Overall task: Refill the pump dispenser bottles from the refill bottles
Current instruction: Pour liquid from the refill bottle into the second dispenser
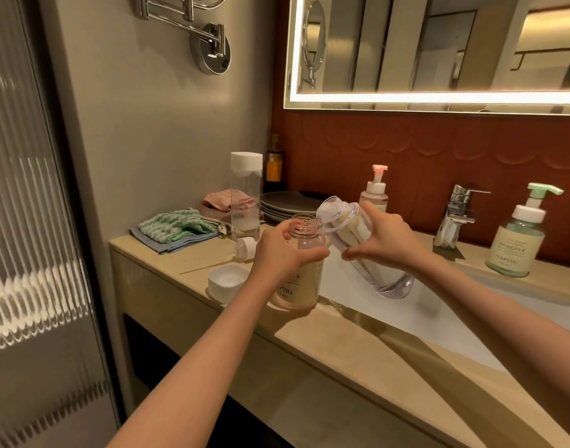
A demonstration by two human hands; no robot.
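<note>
My left hand [282, 253] grips a pink dispenser bottle [301, 279] with a cream label, its neck open and pump off, standing on the counter edge. My right hand [385, 237] holds a clear refill bottle [374, 273] tilted, its open mouth pointing up-left just above and to the right of the pink bottle's neck. The removed pump head [246, 247] lies on the counter to the left, beside a white cap [228, 281] lying open side up. Another pink pump bottle [374, 192] and a green pump bottle [516, 247] stand behind the sink.
A tall clear bottle with a white cap [246, 195] stands at the back left near stacked grey plates [288, 205], folded cloths [177, 229] and a dark bottle [274, 166]. A chrome tap [456, 215] rises over the white sink basin [439, 318]. The beige counter [342, 344] ends at my side.
</note>
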